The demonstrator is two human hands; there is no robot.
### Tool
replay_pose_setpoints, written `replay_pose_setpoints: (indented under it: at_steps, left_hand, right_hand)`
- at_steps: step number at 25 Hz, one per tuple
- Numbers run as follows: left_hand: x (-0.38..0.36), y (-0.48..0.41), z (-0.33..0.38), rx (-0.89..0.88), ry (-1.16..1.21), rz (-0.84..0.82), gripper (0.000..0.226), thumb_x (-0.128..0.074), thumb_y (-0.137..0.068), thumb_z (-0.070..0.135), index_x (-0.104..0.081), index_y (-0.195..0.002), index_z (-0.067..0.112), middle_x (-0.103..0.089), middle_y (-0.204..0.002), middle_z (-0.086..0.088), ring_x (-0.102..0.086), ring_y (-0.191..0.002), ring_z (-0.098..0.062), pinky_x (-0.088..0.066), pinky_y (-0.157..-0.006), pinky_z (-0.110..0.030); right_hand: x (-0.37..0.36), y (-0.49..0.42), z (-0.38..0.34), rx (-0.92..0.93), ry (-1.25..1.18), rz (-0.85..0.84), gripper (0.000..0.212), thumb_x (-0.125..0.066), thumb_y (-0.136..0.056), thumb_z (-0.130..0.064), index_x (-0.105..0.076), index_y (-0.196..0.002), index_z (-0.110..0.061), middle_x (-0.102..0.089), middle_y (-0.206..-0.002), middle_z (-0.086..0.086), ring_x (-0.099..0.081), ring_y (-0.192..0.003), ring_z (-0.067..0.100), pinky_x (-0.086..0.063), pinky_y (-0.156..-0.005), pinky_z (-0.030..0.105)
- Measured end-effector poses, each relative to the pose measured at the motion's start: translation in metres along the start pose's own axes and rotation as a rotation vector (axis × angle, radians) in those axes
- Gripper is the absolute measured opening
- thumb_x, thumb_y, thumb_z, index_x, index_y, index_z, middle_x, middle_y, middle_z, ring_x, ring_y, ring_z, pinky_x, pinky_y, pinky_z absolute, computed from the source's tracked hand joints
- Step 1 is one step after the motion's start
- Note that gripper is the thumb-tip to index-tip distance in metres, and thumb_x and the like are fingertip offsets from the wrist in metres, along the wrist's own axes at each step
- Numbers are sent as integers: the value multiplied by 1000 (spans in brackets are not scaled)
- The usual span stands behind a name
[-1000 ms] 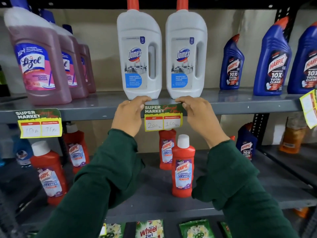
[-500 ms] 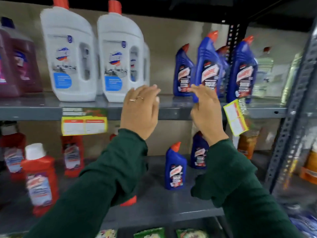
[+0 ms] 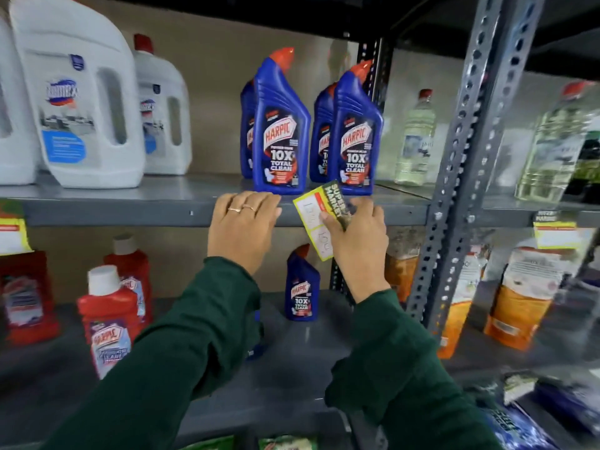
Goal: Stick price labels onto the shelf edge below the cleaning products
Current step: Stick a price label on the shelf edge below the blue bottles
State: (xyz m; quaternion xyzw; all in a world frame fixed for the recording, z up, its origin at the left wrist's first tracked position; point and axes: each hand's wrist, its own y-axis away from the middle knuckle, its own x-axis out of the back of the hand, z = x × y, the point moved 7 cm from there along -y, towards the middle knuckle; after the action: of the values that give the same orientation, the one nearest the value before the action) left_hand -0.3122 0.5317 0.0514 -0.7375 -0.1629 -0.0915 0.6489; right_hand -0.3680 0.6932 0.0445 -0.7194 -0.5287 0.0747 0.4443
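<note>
Yellow and green is the paper price label (image 3: 319, 219) here, with two white boxes carrying handwritten numbers, and it's pinched in the right hand (image 3: 355, 237), thumb on the front face, turned sideways so the "SUPER MARKET" header runs down its right side. It sits right in front of the grey metal shelf edge (image 3: 130, 213), just below the blue Harpic toilet-cleaner bottles with red caps (image 3: 279, 128). Can't tell if it's actually touching the edge yet; it's tilted and its lower half hangs below the lip.

The left hand (image 3: 242, 228) is holding nothing, fingers loosely spread and curled over the shelf edge just left of the label, two thin rings (image 3: 242, 208) showing. Dark green sleeves (image 3: 181, 345) on both arms.

Compared with half a second back, the view has swung further right: the white Domex jugs with red caps (image 3: 78, 102) are now pushed out to the left side, and the blue bottles are dead centre. The label was out to the right of the right hand before, and now it's in front of the edge between the two hands. The left hand has dropped from hovering in front of the shelf to resting on the edge.

Further right, past the perforated grey upright post (image 3: 467, 151), there are clear bottles of pale liquid (image 3: 417, 138), and another yellow label (image 3: 556, 232) already hangs off that bay's edge. Red Harpic bottles with white caps (image 3: 107, 319) stand on the lower shelf to the left.
</note>
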Motion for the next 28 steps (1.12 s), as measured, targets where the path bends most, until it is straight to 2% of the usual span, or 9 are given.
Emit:
replay_pose_setpoints:
  at_steps: [2,5,8,10,14,17,19,23,28]
  left_hand:
    - [-1,2,0,-5,-24,19,26,-39,-95,21,-60,-103,8,-70,-95,-12,-62,-86,-31,-33,-81,-40]
    - [-1,3,4,29,-3,14,24,-40,-94,19,-60,-103,8,-70,-97,-11,-61,-89,-30,-33,-85,-40]
    - [11,-3,4,170,295,-8,32,-34,-94,28,-56,-113,14,-69,-104,-9,-59,-94,-28,-28,-90,-38]
    - [15,-9,14,137,455,-61,35,-37,-92,38,-55,-116,19,-66,-113,-7,-55,-104,-25,-26,-95,-41]
    - [10,-6,34,-21,331,-56,30,-51,-82,38,-69,-87,15,-70,-105,-4,-56,-108,-25,-20,-100,-39]
    - [4,-1,31,75,417,-96,36,-49,-81,43,-68,-94,16,-72,-97,-2,-54,-111,-22,-16,-103,-38]
    - [3,-2,33,77,434,-112,37,-46,-82,43,-68,-93,15,-73,-96,-2,-53,-112,-24,-15,-104,-41]
    - [2,-3,39,39,431,-152,34,-40,-86,31,-67,-89,11,-67,-112,-5,-49,-118,-31,-14,-104,-46]
    - [-1,-5,39,53,392,-215,16,-59,-83,21,-71,-78,11,-60,-124,-11,-45,-122,-34,-13,-105,-47]
  right_hand:
    - [4,-5,6,-15,-106,27,24,-63,-83,-19,-54,-100,-4,-57,-96,14,-49,-82,23,-21,-57,20]
    - [12,-5,9,10,-303,40,6,-64,-82,-14,-61,-81,-9,-64,-78,8,-57,-71,19,-38,-60,24]
    - [22,-1,-1,154,-341,-35,3,-67,-80,-14,-65,-82,-14,-65,-80,0,-58,-70,6,-46,-63,15]
    - [24,-1,-4,243,-320,-117,4,-68,-80,-13,-67,-83,-14,-66,-81,-2,-58,-72,3,-46,-68,11]
    - [24,-5,-3,305,-315,-202,9,-70,-78,-14,-69,-87,-14,-72,-85,3,-64,-78,11,-50,-72,16]
    - [22,-7,-2,338,-257,-218,8,-71,-77,-17,-69,-83,-13,-72,-81,2,-62,-74,11,-40,-70,2]
    - [20,-6,-4,391,-217,-223,8,-71,-76,-18,-70,-83,-13,-72,-79,3,-61,-74,13,-41,-70,6]
    - [18,-10,2,483,-141,-171,8,-69,-79,-18,-71,-84,-13,-69,-80,6,-56,-81,21,-48,-72,35]
    - [10,-13,10,417,-170,-149,10,-71,-76,-16,-69,-80,-6,-53,-100,6,-46,-99,15,-41,-82,26]
